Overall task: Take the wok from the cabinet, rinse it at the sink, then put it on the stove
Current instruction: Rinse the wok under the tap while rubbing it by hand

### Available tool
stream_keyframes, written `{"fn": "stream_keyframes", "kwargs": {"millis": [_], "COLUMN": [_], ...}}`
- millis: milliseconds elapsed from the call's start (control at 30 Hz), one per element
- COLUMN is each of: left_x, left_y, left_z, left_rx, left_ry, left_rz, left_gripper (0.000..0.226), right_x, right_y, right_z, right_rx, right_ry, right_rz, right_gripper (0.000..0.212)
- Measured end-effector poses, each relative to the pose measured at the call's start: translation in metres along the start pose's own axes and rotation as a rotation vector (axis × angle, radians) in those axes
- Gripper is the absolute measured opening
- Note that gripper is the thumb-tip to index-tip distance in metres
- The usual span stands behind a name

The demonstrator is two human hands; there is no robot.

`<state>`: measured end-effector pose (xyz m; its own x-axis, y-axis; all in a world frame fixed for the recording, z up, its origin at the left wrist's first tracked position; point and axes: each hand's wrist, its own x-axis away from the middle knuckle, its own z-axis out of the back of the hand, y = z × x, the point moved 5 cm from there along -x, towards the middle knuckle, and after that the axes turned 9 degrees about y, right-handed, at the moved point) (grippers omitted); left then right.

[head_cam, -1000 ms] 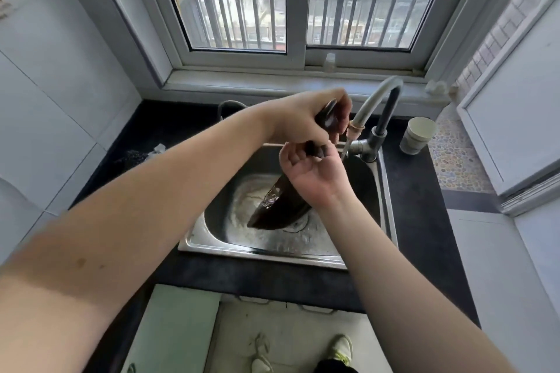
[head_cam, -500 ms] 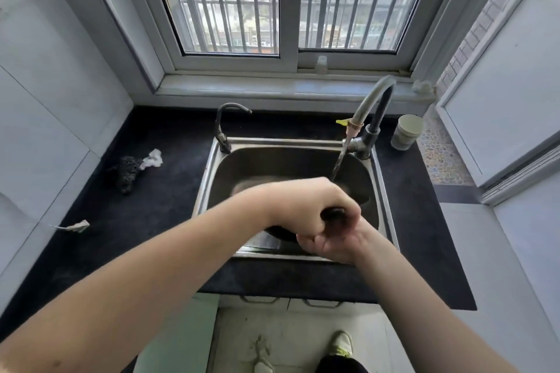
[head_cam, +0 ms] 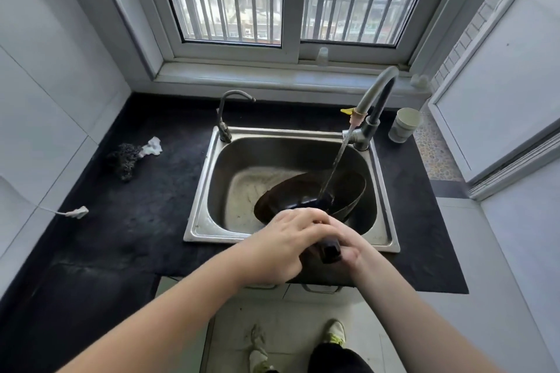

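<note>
Head view: at frame centre, the left hand (head_cam: 281,247) and right hand (head_cam: 345,247) both clasp the handle (head_cam: 330,248) of the dark wok (head_cam: 291,200), tilted inside the sink (head_cam: 206,191) under the faucet (head_cam: 374,94) stream. Rinsing appears underway; next, drain and lift it out.

Both hands, left hand (head_cam: 281,247) and right hand (head_cam: 345,247), gripped the wok (head_cam: 291,195) by its handle, tilted inside the sink (head_cam: 206,191), under water running from the tap (head_cam: 374,94).
</note>
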<state>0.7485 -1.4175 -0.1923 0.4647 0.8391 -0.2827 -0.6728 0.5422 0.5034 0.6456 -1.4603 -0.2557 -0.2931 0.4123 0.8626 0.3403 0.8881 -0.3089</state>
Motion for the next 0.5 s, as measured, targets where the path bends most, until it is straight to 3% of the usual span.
{"fn": "stream_keyframes", "kwargs": {"millis": [67,200,300,500], "left_x": [0.015,0.048,0.063,0.064], "left_y": [-0.015,-0.055,-0.072,-0.066], "left_z": [0.01,0.001,-0.027,-0.061], "left_rx": [0.218,0.514,0.766,0.943], "left_ry": [0.054,0.248,0.322,0.242], "left_rz": [0.18,0.797,1.158,1.388], "left_gripper": [0.066,0.038,0.036,0.03], "right_x": [-0.01,-0.019,-0.016,-0.007], "right_y": [0.008,0.015,0.016,0.017], "right_z": [0.002,0.009,0.012,0.028], "right_rx": [-0.056,-0.148,-0.105,-0.053], "right_ry": [0.002,-0.035,0.004,0.137], "right_rz": [-0.174,-0.219,-0.217,-0.168], "right_gripper": [0.021,0.037,0.011,0.031]}}
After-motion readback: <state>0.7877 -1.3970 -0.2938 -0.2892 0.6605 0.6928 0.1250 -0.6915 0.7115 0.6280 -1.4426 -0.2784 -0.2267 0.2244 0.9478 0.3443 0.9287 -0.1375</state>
